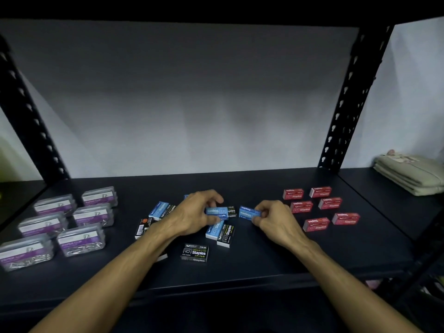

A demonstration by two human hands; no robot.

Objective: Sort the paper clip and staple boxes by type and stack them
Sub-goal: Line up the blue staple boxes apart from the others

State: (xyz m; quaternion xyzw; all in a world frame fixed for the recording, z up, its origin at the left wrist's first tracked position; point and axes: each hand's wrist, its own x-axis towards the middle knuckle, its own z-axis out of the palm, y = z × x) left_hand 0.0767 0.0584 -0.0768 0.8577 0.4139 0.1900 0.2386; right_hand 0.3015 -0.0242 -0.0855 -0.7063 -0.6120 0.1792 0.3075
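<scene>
On the dark shelf (pixel 264 265) blue and black staple boxes lie mixed in the middle. My left hand (pixel 194 212) pinches one blue staple box (pixel 216 211) just above that pile. My right hand (pixel 274 218) pinches another blue staple box (pixel 248 212) a little to the right of it. A further blue box (pixel 158 209) lies at the left of the pile and a black staple box (pixel 195 253) sits nearest me. Several red staple boxes (pixel 322 207) are spread out on the right. Several clear paper clip boxes (pixel 81 240) with purple labels stand on the left.
Black perforated uprights rise at the back left (pixel 31 121) and back right (pixel 348 104) of the shelf. Folded beige cloth (pixel 410 173) lies on the neighbouring shelf at far right. A white wall stands behind.
</scene>
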